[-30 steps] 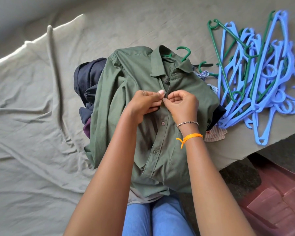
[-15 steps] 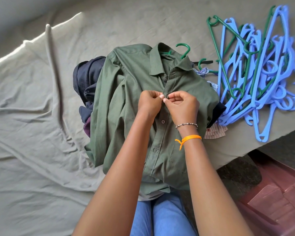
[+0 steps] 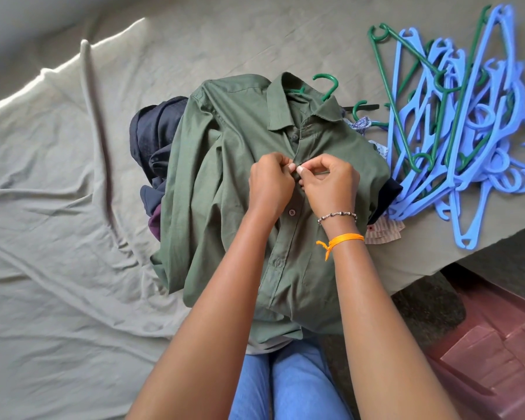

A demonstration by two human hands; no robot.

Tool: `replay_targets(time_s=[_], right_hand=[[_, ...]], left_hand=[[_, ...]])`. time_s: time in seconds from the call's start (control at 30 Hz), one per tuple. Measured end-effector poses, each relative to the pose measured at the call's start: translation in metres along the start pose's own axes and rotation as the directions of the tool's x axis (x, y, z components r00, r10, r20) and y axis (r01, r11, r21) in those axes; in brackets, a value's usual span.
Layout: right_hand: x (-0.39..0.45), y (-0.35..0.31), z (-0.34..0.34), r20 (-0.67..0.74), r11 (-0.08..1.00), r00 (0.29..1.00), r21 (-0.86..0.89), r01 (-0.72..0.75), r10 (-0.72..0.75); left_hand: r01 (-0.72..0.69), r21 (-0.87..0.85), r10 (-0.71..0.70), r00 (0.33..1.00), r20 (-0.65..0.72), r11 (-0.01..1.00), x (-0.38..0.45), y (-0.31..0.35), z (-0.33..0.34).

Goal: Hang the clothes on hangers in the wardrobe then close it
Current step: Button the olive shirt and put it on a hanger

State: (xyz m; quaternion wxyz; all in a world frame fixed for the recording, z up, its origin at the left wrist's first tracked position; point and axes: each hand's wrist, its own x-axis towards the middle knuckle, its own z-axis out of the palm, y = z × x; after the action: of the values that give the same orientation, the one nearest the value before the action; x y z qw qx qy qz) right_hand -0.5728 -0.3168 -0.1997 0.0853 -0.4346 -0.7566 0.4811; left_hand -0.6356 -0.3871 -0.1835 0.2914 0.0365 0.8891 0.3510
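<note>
A green button-up shirt (image 3: 225, 183) lies on a pile of clothes on the bed, with a green hanger's hook (image 3: 328, 83) sticking out past its collar. My left hand (image 3: 269, 186) and my right hand (image 3: 331, 183) meet at the shirt's front placket. Both pinch the fabric at a button just below the collar. Dark navy and purple clothes (image 3: 156, 137) show under the shirt on the left.
A heap of several blue and green hangers (image 3: 455, 128) lies on the bed to the right. The wrinkled grey bedsheet (image 3: 58, 237) spreads to the left. A reddish-brown plastic object (image 3: 497, 344) sits on the floor at lower right. Blue jeans cover my knees at the bottom.
My left hand's fingers have curled in tighter against my right hand at the button. The shirt stays where it was.
</note>
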Motion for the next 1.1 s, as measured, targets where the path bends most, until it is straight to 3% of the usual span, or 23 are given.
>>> replay_targets(time_s=[0.13,0.23,0.3,0.43,0.5,0.63,0.73,1.0,1.1], right_hand=[[0.002,-0.002,0.001,0.071,0.995,0.996,-0.078,0.058,-0.053],[0.008,0.001,-0.003,0.206,0.975,0.963,0.105,-0.197,0.172],[0.013,0.001,-0.007,0.277,0.939,0.921,0.129,-0.318,0.274],[0.033,-0.014,-0.002,-0.011,0.991,0.991,0.000,-0.133,0.133],[0.045,-0.030,0.006,-0.095,0.994,0.994,-0.089,-0.066,0.058],[0.072,-0.053,0.021,-0.179,0.940,0.976,-0.295,-0.171,0.122],[0.088,-0.051,0.025,-0.188,0.907,0.964,-0.344,-0.242,0.186],[0.092,-0.007,0.012,-0.090,0.939,0.934,0.038,-0.343,0.345],[0.087,-0.001,0.002,0.034,0.908,0.929,0.199,-0.367,0.368]], left_hand=[[-0.024,0.012,0.024,1.000,-0.018,1.000,0.000,-0.004,0.000],[-0.021,0.025,0.018,0.990,0.136,0.999,0.007,-0.008,-0.001],[0.011,0.014,-0.013,0.983,0.185,1.000,0.012,-0.011,-0.003],[-0.031,-0.067,0.025,0.996,-0.085,0.997,0.024,-0.001,-0.009],[-0.061,-0.073,0.050,0.990,-0.135,0.995,0.031,0.008,-0.010],[-0.074,-0.069,0.065,0.989,-0.131,0.995,0.046,0.021,0.000],[-0.028,-0.018,0.025,0.990,-0.142,0.999,0.053,0.026,0.009],[-0.099,0.193,0.120,0.988,-0.100,0.976,0.064,0.028,0.026],[-0.133,0.218,0.151,0.986,-0.067,0.967,0.065,0.027,0.027]])
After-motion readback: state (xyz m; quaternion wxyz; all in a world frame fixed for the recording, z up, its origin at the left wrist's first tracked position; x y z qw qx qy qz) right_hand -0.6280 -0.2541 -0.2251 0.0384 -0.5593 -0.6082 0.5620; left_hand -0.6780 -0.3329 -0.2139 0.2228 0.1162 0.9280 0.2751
